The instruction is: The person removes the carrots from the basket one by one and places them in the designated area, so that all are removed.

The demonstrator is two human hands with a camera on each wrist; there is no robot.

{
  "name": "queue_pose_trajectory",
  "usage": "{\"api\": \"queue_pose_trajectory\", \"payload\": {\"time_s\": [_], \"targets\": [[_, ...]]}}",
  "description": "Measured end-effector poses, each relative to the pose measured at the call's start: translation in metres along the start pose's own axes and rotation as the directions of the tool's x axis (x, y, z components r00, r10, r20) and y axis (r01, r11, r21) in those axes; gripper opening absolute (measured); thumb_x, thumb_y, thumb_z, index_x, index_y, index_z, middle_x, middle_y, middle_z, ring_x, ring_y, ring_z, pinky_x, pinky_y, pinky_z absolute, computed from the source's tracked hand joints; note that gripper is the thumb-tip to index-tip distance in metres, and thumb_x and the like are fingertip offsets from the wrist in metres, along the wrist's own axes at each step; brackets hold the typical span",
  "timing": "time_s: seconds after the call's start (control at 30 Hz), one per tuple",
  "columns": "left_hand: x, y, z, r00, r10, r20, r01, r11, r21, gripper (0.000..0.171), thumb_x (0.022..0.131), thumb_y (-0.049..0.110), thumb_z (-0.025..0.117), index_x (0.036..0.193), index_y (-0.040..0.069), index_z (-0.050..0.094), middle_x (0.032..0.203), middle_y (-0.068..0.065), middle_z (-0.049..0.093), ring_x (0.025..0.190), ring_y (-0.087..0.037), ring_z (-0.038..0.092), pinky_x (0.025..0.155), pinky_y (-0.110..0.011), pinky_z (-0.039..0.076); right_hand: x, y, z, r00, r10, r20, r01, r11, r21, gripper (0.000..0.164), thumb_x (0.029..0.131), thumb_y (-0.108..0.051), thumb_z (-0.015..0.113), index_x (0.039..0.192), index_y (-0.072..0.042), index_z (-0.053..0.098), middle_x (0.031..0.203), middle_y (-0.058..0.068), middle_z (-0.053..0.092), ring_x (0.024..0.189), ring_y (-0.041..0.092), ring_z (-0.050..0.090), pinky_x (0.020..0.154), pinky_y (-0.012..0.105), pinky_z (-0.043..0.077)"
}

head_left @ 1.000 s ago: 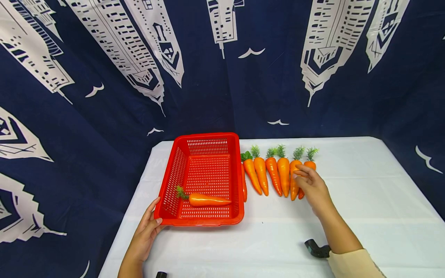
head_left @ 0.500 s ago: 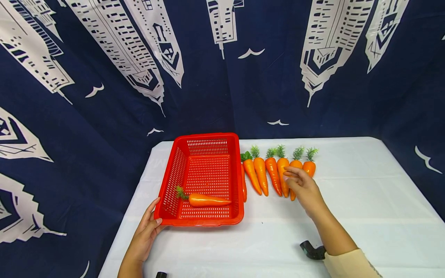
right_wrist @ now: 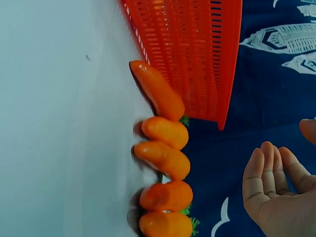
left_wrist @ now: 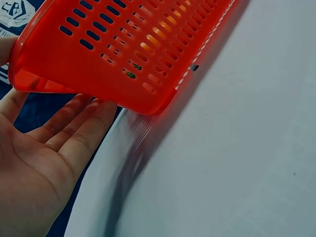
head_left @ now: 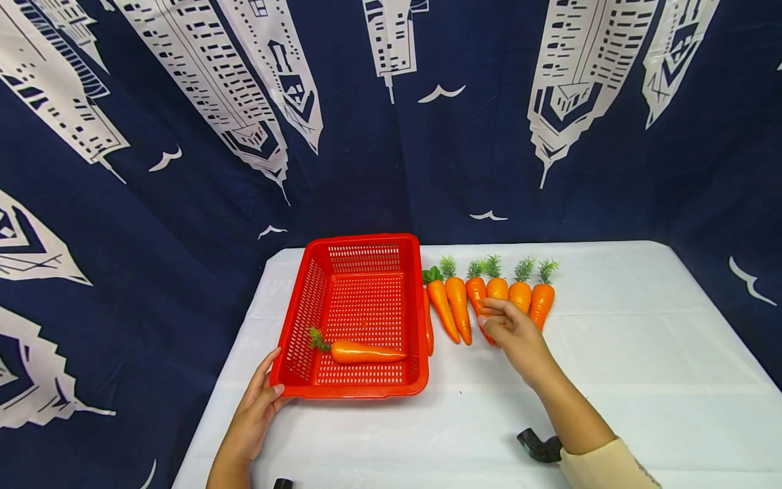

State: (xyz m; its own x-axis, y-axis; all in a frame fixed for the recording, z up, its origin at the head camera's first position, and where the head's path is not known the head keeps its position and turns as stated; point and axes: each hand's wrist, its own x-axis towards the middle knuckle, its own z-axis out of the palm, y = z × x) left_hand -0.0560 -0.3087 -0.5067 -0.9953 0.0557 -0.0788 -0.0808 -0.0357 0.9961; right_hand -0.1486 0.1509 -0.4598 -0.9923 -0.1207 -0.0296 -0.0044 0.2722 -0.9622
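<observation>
A red plastic basket stands on the left of the table, with one orange carrot lying inside. My left hand holds the basket's near left corner, its thumb and fingers at the rim; the left wrist view shows the fingers against the basket's underside edge. To the right of the basket lies a row of several carrots, green tops pointing away. Over the middle of that row hovers my right hand, fingers loosely bent and holding nothing. It hides the lower parts of some carrots.
White cloth covers the table. Behind and to the left hangs a dark blue curtain with white building prints. A black curved device sits by the right wrist, and part of another black object shows at the front edge.
My right hand has moved left along the carrot row, away from the rightmost carrot, which now shows more. The left hand, the basket and the carrots have stayed where they were.
</observation>
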Motion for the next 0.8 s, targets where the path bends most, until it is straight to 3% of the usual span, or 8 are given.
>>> {"api": "queue_pose_trajectory", "payload": {"time_s": [0.3, 0.53, 0.8], "targets": [[0.000, -0.001, 0.000, 1.000, -0.009, -0.008, 0.009, 1.000, 0.004, 0.065, 0.103, 0.005, 0.040, 0.162, 0.023, 0.019, 0.158, -0.003, 0.029, 0.126, -0.004, 0.056, 0.100, -0.022, 0.052, -0.003, -0.002, 0.016, 0.997, -0.027, 0.073, 0.023, 0.998, 0.060, 0.043, 0.102, -0.023, 0.060, 0.142, -0.009, 0.053, 0.131, 0.023, 0.060, 0.110, 0.012, 0.061, 0.089, 0.017, 0.053], [0.001, -0.001, -0.001, 1.000, -0.007, -0.006, 0.007, 1.000, 0.004, 0.065, 0.103, 0.005, 0.040, 0.162, 0.023, 0.019, 0.158, -0.003, 0.028, 0.126, -0.004, 0.057, 0.099, -0.022, 0.052, -0.004, -0.005, 0.026, 0.994, -0.045, 0.099, 0.040, 0.998, 0.054, 0.045, 0.100, -0.026, 0.064, 0.141, -0.010, 0.054, 0.137, 0.020, 0.058, 0.110, 0.017, 0.061, 0.088, 0.018, 0.053], [0.000, -0.001, -0.001, 1.000, -0.008, -0.003, 0.008, 1.000, 0.005, 0.065, 0.103, 0.006, 0.040, 0.162, 0.023, 0.018, 0.160, -0.006, 0.025, 0.127, -0.003, 0.056, 0.100, -0.022, 0.051, -0.005, -0.010, 0.037, 0.984, -0.108, 0.141, 0.094, 0.991, 0.100, 0.044, 0.098, -0.023, 0.067, 0.139, -0.010, 0.056, 0.132, 0.016, 0.062, 0.115, 0.020, 0.062, 0.090, 0.017, 0.054]]}}
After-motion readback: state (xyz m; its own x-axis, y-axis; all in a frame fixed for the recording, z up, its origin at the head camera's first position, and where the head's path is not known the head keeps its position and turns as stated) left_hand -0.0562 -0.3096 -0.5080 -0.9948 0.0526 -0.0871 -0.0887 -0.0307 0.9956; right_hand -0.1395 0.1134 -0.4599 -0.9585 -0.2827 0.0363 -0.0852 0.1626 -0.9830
